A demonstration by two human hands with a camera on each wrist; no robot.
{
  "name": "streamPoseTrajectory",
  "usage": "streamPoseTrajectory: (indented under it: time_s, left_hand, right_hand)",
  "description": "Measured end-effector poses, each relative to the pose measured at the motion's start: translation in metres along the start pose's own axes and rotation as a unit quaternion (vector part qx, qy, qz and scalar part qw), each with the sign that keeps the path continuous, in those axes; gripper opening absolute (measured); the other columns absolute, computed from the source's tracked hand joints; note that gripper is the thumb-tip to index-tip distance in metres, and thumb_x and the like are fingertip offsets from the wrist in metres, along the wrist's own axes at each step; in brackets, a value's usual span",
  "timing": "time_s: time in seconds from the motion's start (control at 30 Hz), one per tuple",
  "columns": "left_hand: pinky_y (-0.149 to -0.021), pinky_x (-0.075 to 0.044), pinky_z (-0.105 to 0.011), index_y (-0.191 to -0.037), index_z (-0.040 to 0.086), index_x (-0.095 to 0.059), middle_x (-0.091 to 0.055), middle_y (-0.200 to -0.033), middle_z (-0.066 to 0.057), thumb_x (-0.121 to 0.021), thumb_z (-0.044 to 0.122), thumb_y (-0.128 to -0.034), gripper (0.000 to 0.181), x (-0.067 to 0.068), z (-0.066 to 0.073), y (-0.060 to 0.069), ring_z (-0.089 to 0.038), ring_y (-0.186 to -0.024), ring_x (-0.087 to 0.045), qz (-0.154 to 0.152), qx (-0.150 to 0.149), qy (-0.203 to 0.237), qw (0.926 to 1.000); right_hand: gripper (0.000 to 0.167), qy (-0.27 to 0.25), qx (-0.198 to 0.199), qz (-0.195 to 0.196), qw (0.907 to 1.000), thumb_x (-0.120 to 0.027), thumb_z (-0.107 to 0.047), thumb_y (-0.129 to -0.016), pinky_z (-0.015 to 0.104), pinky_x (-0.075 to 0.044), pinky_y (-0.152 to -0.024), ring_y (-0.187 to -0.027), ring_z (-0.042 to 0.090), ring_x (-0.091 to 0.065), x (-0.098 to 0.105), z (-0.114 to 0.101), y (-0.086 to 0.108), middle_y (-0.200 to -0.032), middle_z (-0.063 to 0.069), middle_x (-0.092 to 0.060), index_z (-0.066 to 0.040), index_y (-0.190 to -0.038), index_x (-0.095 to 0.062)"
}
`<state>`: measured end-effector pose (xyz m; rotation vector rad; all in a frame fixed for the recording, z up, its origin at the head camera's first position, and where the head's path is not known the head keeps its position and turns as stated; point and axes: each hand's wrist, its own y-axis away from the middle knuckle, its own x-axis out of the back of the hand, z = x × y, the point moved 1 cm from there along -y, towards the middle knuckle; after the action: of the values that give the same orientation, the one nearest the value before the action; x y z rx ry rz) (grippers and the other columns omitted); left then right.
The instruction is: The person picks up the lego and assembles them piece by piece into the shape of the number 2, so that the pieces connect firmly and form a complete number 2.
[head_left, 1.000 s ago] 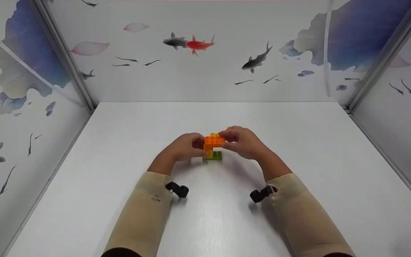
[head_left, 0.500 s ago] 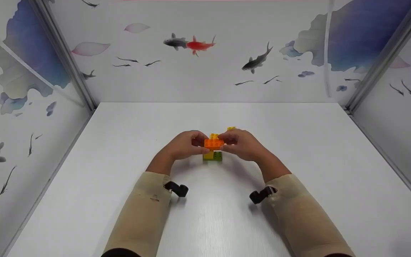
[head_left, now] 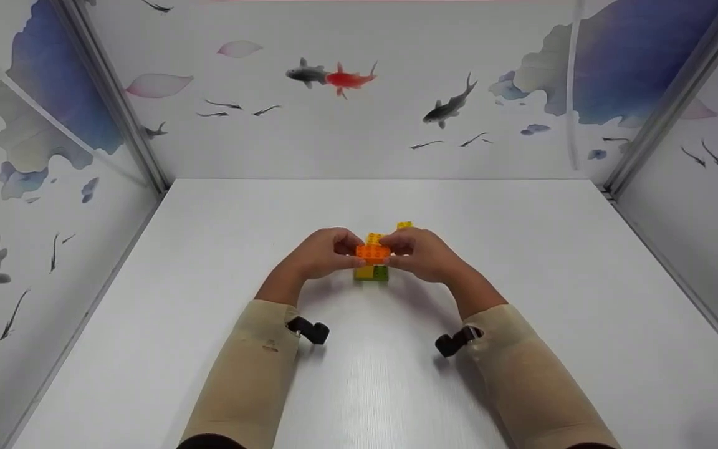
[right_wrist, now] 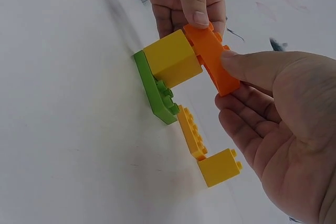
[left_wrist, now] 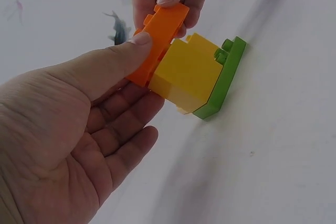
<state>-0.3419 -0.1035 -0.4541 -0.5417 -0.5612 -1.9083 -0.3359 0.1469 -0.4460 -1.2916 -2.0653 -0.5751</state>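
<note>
Pinching orange brick (head_left: 373,253): left hand (head_left: 323,254), right hand (head_left: 427,254)

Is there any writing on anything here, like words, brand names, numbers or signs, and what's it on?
No text can be read anywhere.
Left sleeve: a small dark mark, too small and blurred to read.
Orange brick, yellow block, green brick: no lettering that I can make out.
Walls: fish and plant pictures, no readable words.

Fingers (left_wrist: 113,60) pinch orange brick (left_wrist: 164,32); yellow block (left_wrist: 188,69) on green plate (left_wrist: 222,82)
</note>
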Motion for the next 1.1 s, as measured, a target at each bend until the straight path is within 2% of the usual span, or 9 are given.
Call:
streamPoseTrajectory:
  time_s: [0.23, 0.53, 0.8, 1.1]
  left_hand:
    - [-0.104, -0.058, -0.037, -0.117, 0.026, -0.073, -0.071, -0.116, 0.003, -0.086, 0.033, -0.0925, 0.028, -0.0004, -0.0011, -0.0004, -0.022, -0.111, -0.064, 0.007, 0.001, 0.004, 1.0000]
    - [-0.108, -0.057, -0.037, -0.115, 0.026, -0.073, -0.072, -0.120, 0.004, -0.088, 0.033, -0.0911, 0.029, -0.0014, 0.0007, -0.0005, -0.020, -0.115, -0.066, 0.004, 0.005, 0.011, 0.9999]
    - [-0.104, -0.058, -0.036, -0.115, 0.026, -0.073, -0.071, -0.117, 0.004, -0.087, 0.034, -0.0914, 0.029, -0.0022, -0.0003, -0.0019, -0.022, -0.112, -0.064, 0.006, 0.011, 0.006, 0.9999]
    - [-0.111, -0.056, -0.040, -0.115, 0.025, -0.074, -0.072, -0.123, 0.004, -0.086, 0.034, -0.0922, 0.028, -0.0029, -0.0027, -0.0028, -0.021, -0.120, -0.066, 0.005, 0.009, 0.010, 0.9999]
  right_hand:
    - [0.039, -0.005, 0.002, -0.001, 1.0000, -0.079, -0.021, -0.099, 0.044, -0.056, -0.112, -0.122, 0.024, -0.069, -0.0002, 0.0005, -0.0002, -0.130, 0.001, -0.072, -0.020, -0.137, -0.073]
    - [0.037, -0.004, 0.032, 0.003, 0.9995, -0.080, -0.020, -0.098, 0.047, -0.056, -0.112, -0.124, 0.027, -0.069, 0.0008, 0.0020, 0.0018, -0.131, 0.005, -0.073, -0.016, -0.134, -0.075]
    - [0.036, 0.000, 0.013, -0.002, 0.9999, -0.079, -0.021, -0.099, 0.046, -0.056, -0.112, -0.121, 0.026, -0.067, 0.0010, 0.0011, 0.0009, -0.129, 0.003, -0.073, -0.019, -0.134, -0.075]
    - [0.037, 0.004, -0.005, -0.013, 0.9999, -0.077, -0.025, -0.101, 0.044, -0.057, -0.109, -0.115, 0.024, -0.066, 0.0002, 0.0031, -0.0014, -0.129, 0.000, -0.073, -0.021, -0.137, -0.073]
